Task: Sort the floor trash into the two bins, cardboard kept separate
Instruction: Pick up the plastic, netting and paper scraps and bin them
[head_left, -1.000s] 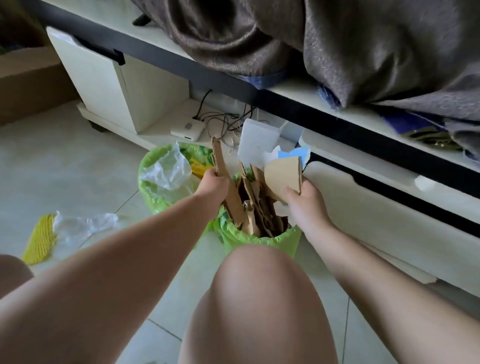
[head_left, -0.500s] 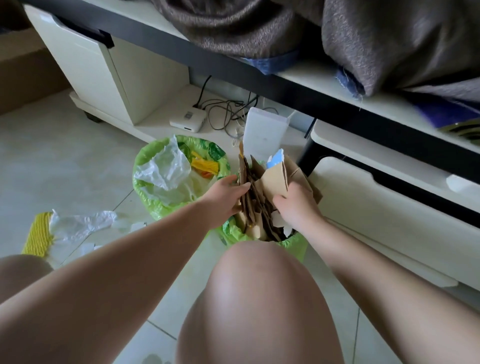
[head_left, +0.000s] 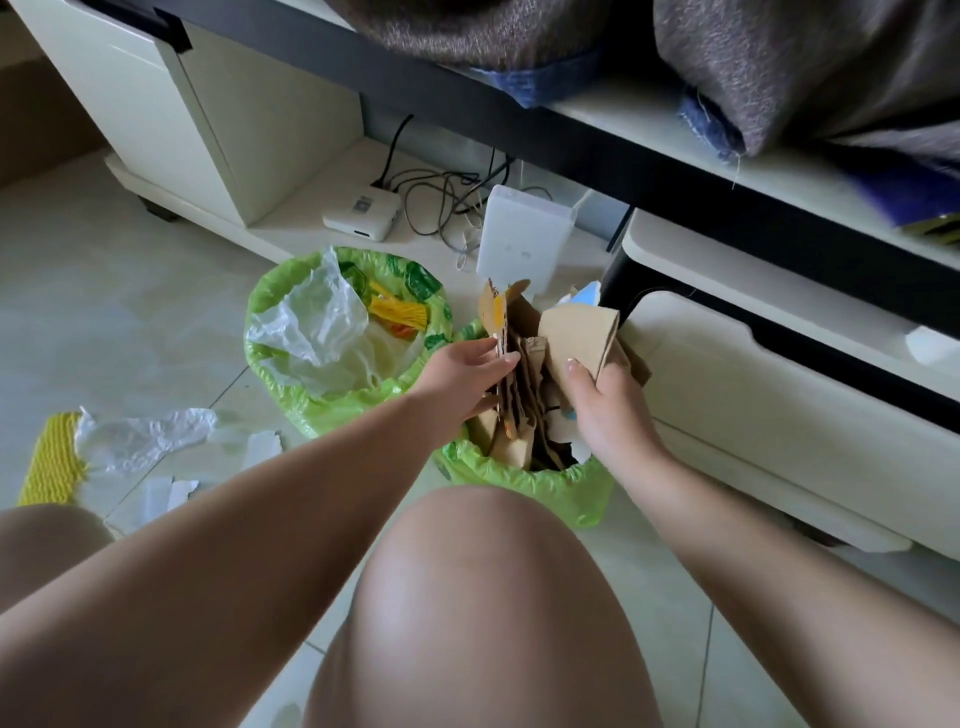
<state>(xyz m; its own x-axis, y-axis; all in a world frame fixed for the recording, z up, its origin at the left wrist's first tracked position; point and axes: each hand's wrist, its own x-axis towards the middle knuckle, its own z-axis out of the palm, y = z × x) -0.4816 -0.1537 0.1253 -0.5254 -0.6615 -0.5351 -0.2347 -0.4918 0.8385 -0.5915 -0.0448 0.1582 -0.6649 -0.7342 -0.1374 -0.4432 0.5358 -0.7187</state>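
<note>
Two bins lined with green bags stand on the tiled floor. The near bin (head_left: 566, 491) is stuffed with upright brown cardboard pieces (head_left: 524, 374). My left hand (head_left: 462, 371) presses flat against the left side of the cardboard stack, fingers extended. My right hand (head_left: 608, 397) grips a bent cardboard sheet (head_left: 579, 332) on the stack's right side. The far bin (head_left: 270, 364) holds clear plastic film (head_left: 311, 317) and yellow wrappers. On the floor at left lie a yellow mesh piece (head_left: 52, 457), crumpled clear plastic (head_left: 140, 434) and white paper scraps (head_left: 166, 491).
A white TV cabinet (head_left: 779, 410) runs behind and to the right of the bins. A white router box (head_left: 522, 239), a small white device (head_left: 363, 210) and tangled cables sit on its low shelf. Grey fabric hangs over the top. My knee (head_left: 467, 597) fills the foreground.
Both hands have pushed the cardboard down and together into the near bin. My left hand has flattened against the stack. The view has shifted slightly.
</note>
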